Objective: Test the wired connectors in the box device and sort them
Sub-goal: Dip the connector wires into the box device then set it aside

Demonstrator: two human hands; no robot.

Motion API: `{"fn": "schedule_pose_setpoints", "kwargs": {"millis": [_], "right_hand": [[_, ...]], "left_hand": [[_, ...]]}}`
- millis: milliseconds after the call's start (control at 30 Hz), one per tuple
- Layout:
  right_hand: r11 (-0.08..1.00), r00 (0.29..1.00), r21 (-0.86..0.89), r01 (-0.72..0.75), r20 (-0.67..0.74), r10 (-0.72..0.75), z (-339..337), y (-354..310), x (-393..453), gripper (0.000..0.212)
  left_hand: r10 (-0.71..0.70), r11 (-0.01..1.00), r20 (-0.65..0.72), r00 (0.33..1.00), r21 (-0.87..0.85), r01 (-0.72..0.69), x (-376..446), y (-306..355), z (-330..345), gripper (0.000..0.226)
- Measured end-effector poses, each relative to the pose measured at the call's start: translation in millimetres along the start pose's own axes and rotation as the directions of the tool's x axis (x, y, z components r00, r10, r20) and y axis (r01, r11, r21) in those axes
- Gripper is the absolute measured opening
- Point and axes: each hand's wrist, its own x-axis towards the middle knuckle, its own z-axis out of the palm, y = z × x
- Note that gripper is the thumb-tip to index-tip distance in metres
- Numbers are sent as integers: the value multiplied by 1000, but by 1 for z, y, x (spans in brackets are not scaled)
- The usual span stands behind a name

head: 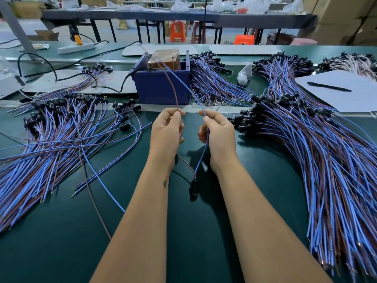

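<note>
The left hand [167,129] pinches the brown lead [172,86] between thumb and forefinger, and the right hand [219,131] pinches the blue lead [183,82] the same way, so both sets of fingers are grasping wire, one lead each. The two leads are held apart, and I judge this is to steer each bare end to its own contact without the pair touching. Both run up and forward to the top of the blue box device [161,88], where the ends reach the brownish block [165,58] seated in it; whether they touch its pins is too fine to tell. Below the hands the leads join at one black connector [193,187], which hangs just over the green worktop [61,242] between the forearms, free so it does not drag.

Counted: one connector in hand with two leads, and one box device. The other connectors lie in heaps too dense to count singly. I make out about five heaps: one large left pile [61,135], a smaller one behind it [87,78], one beside the box on the right, one large right pile [326,150], and one pale bundle at far right. Keeping heaps on both sides likely separates tested from untested, though which is which cannot be told. One pen [329,86] lies on one white sheet [346,99]
</note>
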Motion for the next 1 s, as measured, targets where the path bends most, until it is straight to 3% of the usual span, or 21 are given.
{"fn": "schedule_pose_setpoints", "kwargs": {"millis": [100, 167, 367, 567, 800, 1000], "right_hand": [[1000, 1000, 18, -4, 2, 4, 0, 0, 0, 23], [1000, 1000, 10, -2, 5, 2, 0, 0, 0, 23], [999, 1000, -30, -20, -18, 20, 1, 1, 1, 22], [998, 999, -62, -32, -24, 30, 1, 2, 2, 20], [996, 999, -85, -39, -39, 36, 1, 3, 3, 20], [995, 998, -89, -43, -54, 38, 1, 3, 2, 20]], "left_hand": [[-8, 970, 134, 991, -240, 40, 0, 6, -3, 27], [-7, 961, 156, 988, -273, 50, 0, 6, -6, 27], [-152, 984, -94, 984, 83, 160, 4, -5, -9, 29], [-104, 951, -106, 989, 279, 130, 3, -7, -7, 27], [78, 949, -86, 993, 313, -47, -1, -6, -3, 23], [133, 982, -268, 954, 168, -90, 2, -3, -11, 23]]}}
